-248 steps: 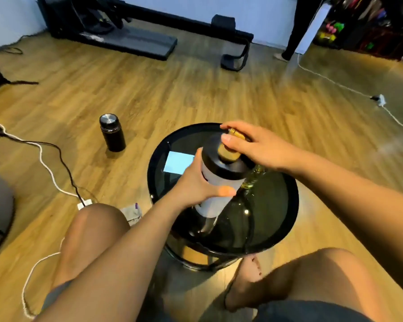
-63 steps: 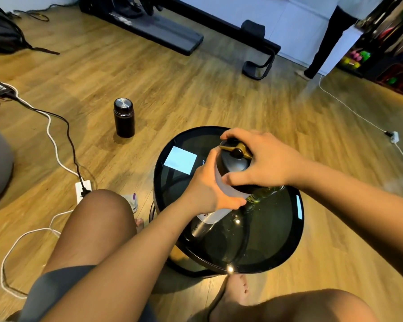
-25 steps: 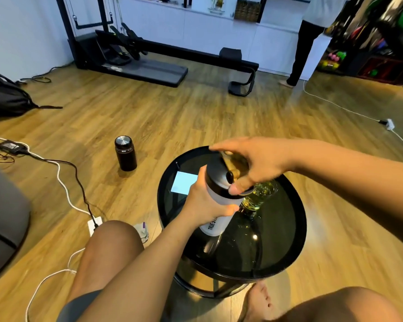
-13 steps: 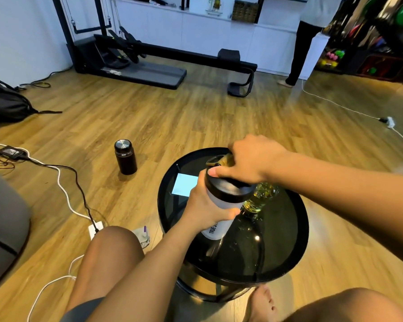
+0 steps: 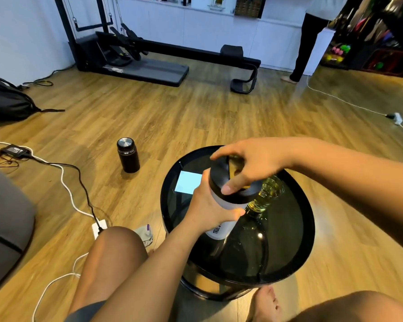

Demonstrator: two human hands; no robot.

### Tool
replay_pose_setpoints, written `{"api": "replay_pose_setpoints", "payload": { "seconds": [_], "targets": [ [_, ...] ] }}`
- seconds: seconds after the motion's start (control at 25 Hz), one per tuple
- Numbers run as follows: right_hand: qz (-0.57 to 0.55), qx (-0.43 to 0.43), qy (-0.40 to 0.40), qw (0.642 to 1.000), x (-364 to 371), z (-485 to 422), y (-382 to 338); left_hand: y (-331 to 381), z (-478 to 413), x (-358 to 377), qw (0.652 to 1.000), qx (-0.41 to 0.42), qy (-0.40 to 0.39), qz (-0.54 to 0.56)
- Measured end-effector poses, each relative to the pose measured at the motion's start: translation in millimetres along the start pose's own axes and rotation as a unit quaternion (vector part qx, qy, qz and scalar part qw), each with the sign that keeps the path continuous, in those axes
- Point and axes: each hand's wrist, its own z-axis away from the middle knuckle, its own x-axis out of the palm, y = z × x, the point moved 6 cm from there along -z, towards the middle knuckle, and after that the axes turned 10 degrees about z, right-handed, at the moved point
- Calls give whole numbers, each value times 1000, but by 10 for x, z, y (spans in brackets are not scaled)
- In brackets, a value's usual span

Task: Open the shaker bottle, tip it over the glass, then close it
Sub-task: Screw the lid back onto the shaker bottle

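Seated at round black table (image 5: 309,231), glass top, dark rim. Over table's middle: shaker bottle (image 5: 219,230), white body w/ black print, leaning a little toward table's right side. Cannot tell whether base touches the top.

Gripped round the body by left hand (image 5: 207,210), fingers and thumb wrapped just under black lid (image 5: 219,180), which sits on the bottle. Spanned from above by right hand (image 5: 256,163) — index stretched to lid's far edge, thumb tip pressed on its near edge, other fingers curled over gold flip cap (image 5: 236,169). Mostly covered, so open or closed: cannot tell.

On table's right half, just beside the bottle: glass (image 5: 269,194) w/ yellowish liquid, partly hidden behind lid and thumb. On table's far-left part: pale blue rectangle (image 5: 188,182) — paper or reflection, unclear.

On floor left of table, near it: dark flask (image 5: 128,155) w/ steel top, upright. Further left and nearer: white power strip (image 5: 99,227) w/ black and white cables running off. By table's near-left foot: small crumpled cloth (image 5: 146,234).

Well beyond table, by the far wall: black exercise machine (image 5: 137,66). Beyond table to far right: another person (image 5: 304,47), standing, dark trousers. Below table's near rim: bare foot (image 5: 264,303), w/ bare knees at either side.
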Motion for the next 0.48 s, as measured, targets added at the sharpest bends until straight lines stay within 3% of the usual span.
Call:
{"api": "replay_pose_setpoints", "payload": {
  "seconds": [0.16, 0.28, 0.36, 0.48],
  "targets": [
    [108, 66, 61, 990, 63, -94, -57, -8, -10, 18, 1000, 1, 3, -2],
    [63, 23, -26, 997, -20, -122, -21, -13, -17, -4, 1000, 7, 7, 8],
    [46, -36, -41, 997, 1, -43, 13, -17, -16, -3, 1000, 11, 5, 2],
    [13, -5, 64, 998, 155, -66, 171, 26, -3, 15, 1000, 22, 21, -2]
  ]
}}
